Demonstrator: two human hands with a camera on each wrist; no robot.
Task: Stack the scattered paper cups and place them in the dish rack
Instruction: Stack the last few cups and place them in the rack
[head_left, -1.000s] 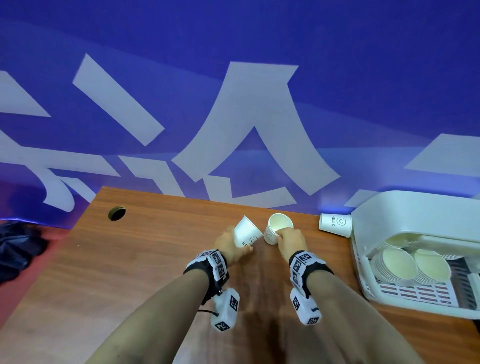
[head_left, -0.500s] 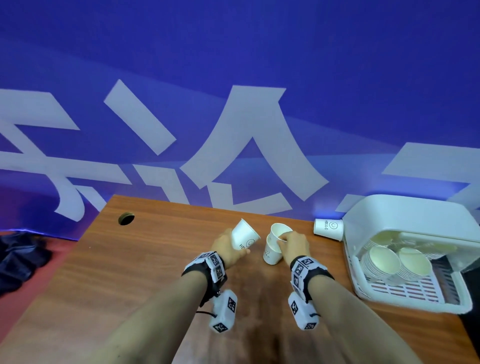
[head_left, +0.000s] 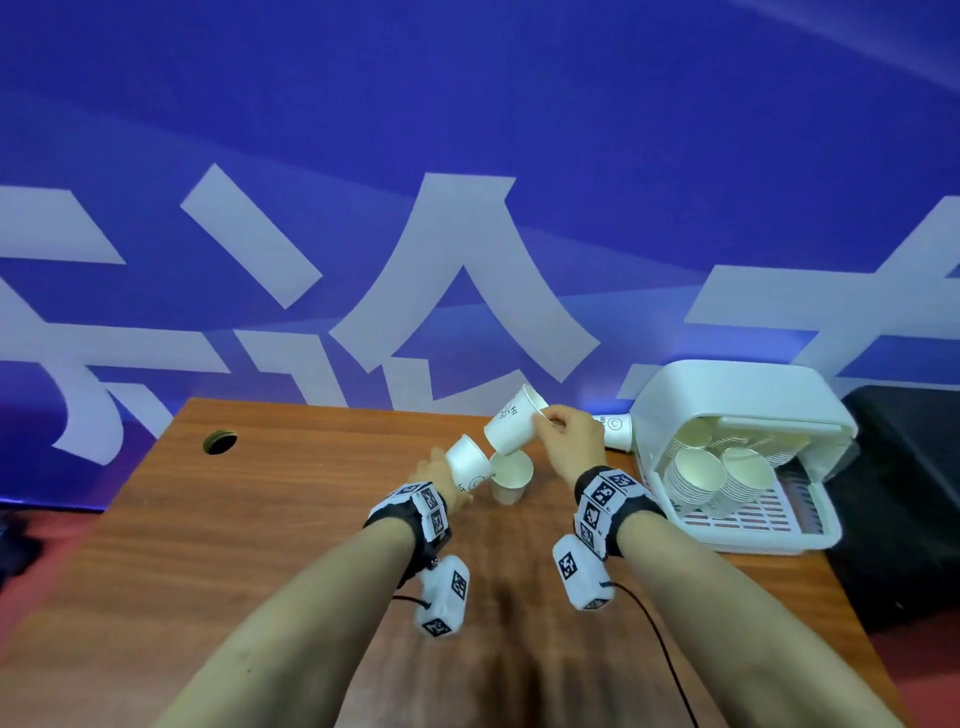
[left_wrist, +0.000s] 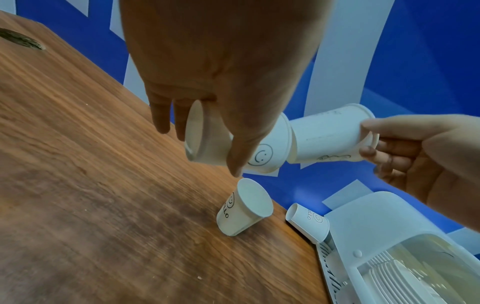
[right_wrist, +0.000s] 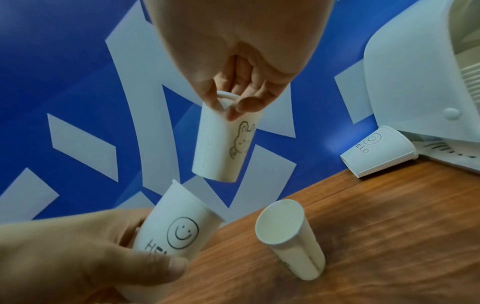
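Observation:
My right hand (head_left: 563, 434) pinches the rim of a white rabbit-print paper cup (head_left: 511, 426) (right_wrist: 223, 144) (left_wrist: 330, 137) and holds it tilted in the air, bottom toward the left. My left hand (head_left: 441, 480) grips a smiley "HELLO" cup (head_left: 467, 462) (left_wrist: 239, 144) (right_wrist: 176, 224) tilted, its mouth facing the rabbit cup's bottom; the two are close, just apart. A third cup (head_left: 511, 480) (left_wrist: 242, 207) (right_wrist: 291, 236) stands upright on the wooden table (head_left: 260, 519) below them. A fourth cup (head_left: 615, 428) (left_wrist: 309, 224) (right_wrist: 376, 152) lies on its side against the white dish rack (head_left: 737, 457).
The dish rack (left_wrist: 389, 236) sits at the table's right edge, its lid raised, with stacks of paper bowls (head_left: 696, 475) inside. A round cable hole (head_left: 220, 441) is at the table's far left. A blue wall with white shapes stands behind the table.
My right hand lifted the rabbit cup out of the cup beneath it, which stays on the table, and tilted it toward the left hand's cup. The left hand's cup shifted slightly right.

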